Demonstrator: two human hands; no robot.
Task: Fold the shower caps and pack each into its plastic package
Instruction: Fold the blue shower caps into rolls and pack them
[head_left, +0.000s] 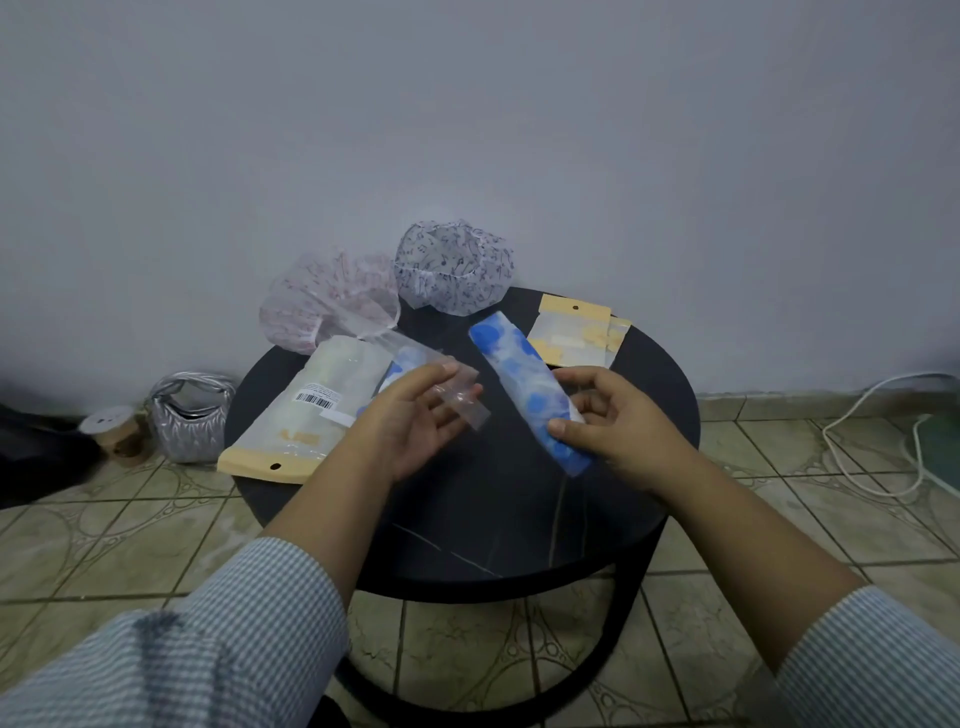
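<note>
In the middle of the frame, a round black table (467, 519) stands on a tiled floor. The right hand (618, 421) has its fingers and thumb pinched on a blue and white shower cap folded into a long strip (524, 384), which points up toward the middle of the frame. The left hand (415, 421) holds a clear plastic package (457, 387) between thumb and fingers — the two hands are near each other but not touching. Just left of the left hand lies a flat packed package with a yellow edge and a barcode sticker (306, 410). Behind it, at the far left edge of the table, sits a puffy pink-patterned shower cap (327, 306), and beside that a puffy cap with dark music notes (452, 270). At the right back of the table lie empty yellow-topped packages (576, 332). On the floor at the left stand a shiny silver bag (187, 415) and a small brown roll (117, 434) — a white cable (872, 415) curls at the right.
</note>
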